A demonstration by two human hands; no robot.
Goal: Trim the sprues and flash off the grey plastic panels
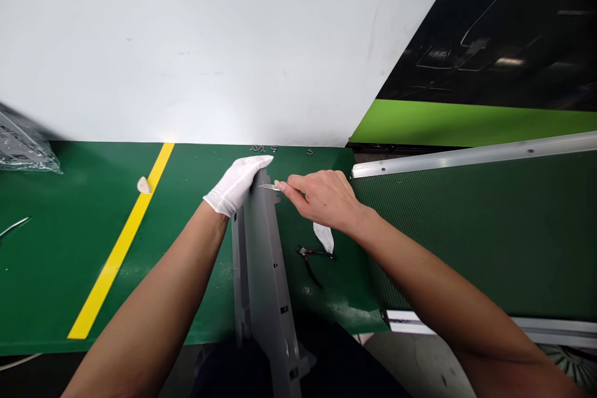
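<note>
A long grey plastic part (pixel 263 261) stands on edge, running from the table's near edge toward the white wall. My left hand (pixel 237 185), in a white glove, grips its far end. My right hand (pixel 321 198), bare, pinches a small metal blade tool (pixel 269 187) whose tip touches the top of the part's far end, right beside the gloved fingers.
Small cutting pliers (pixel 311 259) and a white glove or cloth (pixel 324 237) lie on the green table (pixel 60 261) under my right wrist. A yellow stripe (pixel 122 242) crosses the table at left, with a small white piece (pixel 143 185) beside it. A conveyor belt (pixel 466 230) runs on the right.
</note>
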